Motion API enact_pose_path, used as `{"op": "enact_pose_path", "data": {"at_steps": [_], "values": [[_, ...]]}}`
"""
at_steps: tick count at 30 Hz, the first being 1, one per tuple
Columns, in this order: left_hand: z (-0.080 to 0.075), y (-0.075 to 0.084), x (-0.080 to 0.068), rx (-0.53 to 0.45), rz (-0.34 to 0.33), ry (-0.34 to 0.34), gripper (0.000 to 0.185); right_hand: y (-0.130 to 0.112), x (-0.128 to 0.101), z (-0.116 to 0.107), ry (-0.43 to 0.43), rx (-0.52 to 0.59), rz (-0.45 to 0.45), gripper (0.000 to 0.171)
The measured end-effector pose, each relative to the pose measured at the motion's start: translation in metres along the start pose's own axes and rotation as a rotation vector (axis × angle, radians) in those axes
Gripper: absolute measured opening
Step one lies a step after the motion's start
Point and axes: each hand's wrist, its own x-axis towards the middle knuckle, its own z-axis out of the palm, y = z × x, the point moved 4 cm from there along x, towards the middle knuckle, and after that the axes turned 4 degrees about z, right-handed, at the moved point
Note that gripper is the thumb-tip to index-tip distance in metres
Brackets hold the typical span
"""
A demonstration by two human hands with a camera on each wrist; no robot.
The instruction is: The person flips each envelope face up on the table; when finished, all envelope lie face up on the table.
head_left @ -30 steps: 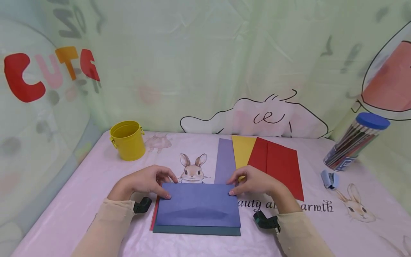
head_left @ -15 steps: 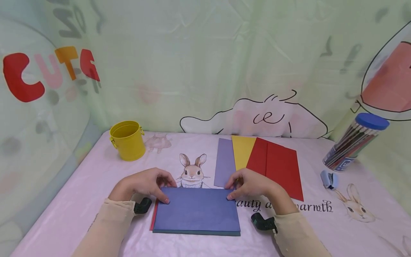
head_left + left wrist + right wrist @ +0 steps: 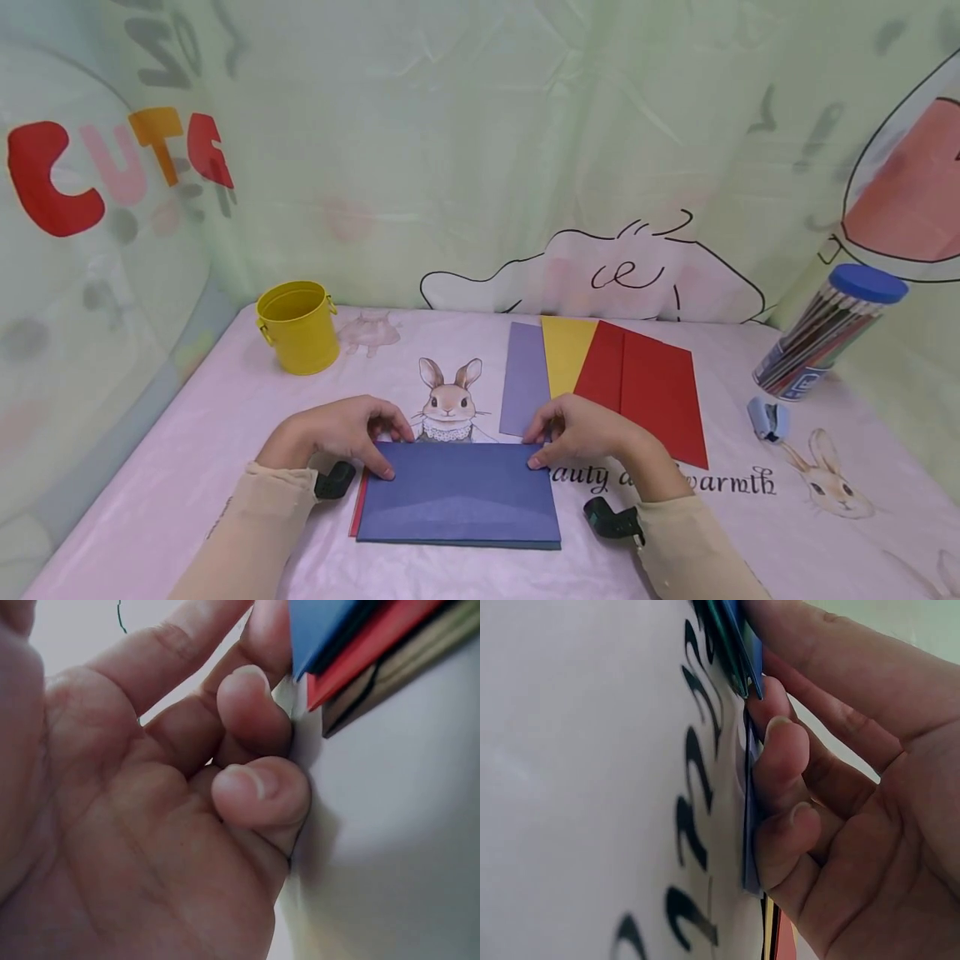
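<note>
A blue envelope lies on a small stack in front of me, with a dark green edge showing below it and a red edge peeking out at the left. My left hand pinches its far left corner, thumb on top and fingers behind the edge. At the far right corner my right hand pinches it the same way. The left wrist view shows blue, red and brownish layers beside the curled fingers. In the right wrist view the lower fingers lie against a lavender envelope.
Behind the right hand, lavender, yellow and red envelopes lie fanned out. A yellow bucket stands at the back left. To the right are a light blue stapler and a blue-lidded tub of pencils.
Both hands have drawn the blue envelope slightly toward me, so its near edge now almost covers the green one. More of the printed rabbit shows behind it.
</note>
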Motion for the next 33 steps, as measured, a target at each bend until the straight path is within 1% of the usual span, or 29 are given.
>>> {"op": "enact_pose_path", "data": {"at_steps": [11, 16, 20, 24, 26, 28, 31, 33], "values": [[0.001, 0.0, 0.0, -0.008, 0.002, -0.014, 0.041, 0.0, 0.0, 0.001, 0.016, -0.024, 0.011, 0.019], [0.001, 0.002, -0.001, 0.005, 0.025, -0.016, 0.04, 0.0, -0.001, 0.0, 0.001, 0.002, 0.004, 0.025], [0.0, 0.002, -0.001, 0.027, 0.036, 0.007, 0.032, 0.001, -0.003, -0.005, -0.025, 0.064, -0.026, 0.032], [-0.002, 0.002, 0.001, 0.052, 0.039, 0.061, 0.029, 0.002, -0.004, -0.011, -0.028, 0.114, -0.07, 0.034], [-0.003, 0.003, 0.004, 0.058, 0.037, 0.095, 0.031, 0.003, -0.005, -0.015, 0.01, 0.124, -0.09, 0.035], [-0.003, 0.004, 0.007, 0.052, 0.04, 0.133, 0.034, 0.003, -0.005, -0.02, 0.078, 0.139, -0.083, 0.037], [0.0, 0.007, 0.014, -0.006, 0.041, 0.192, 0.038, 0.006, -0.006, -0.026, 0.2, 0.173, -0.045, 0.04], [0.005, 0.013, 0.02, -0.054, 0.052, 0.227, 0.041, 0.009, -0.006, -0.029, 0.268, 0.182, -0.004, 0.042]]}}
